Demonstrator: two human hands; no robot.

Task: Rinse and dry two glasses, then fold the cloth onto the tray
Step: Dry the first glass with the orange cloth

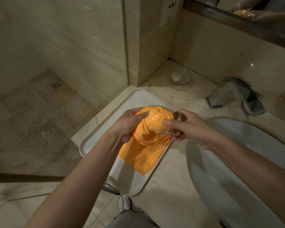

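A clear glass (176,118) lies on its side in the air above the white tray (97,134), its base toward the right. My right hand (186,127) grips it around the base. An orange cloth (148,145) is stuffed into the glass's mouth, and its loose end hangs down over the tray. My left hand (127,124) holds the bunched cloth at the mouth of the glass. I see only this one glass.
The tray lies on a marble counter (168,171), overhanging its front edge. A white basin (237,162) is at the right, with a chrome tap (234,96) behind it. A glass soap dish (178,77) sits in the back corner. A glass shower wall (56,63) is at the left.
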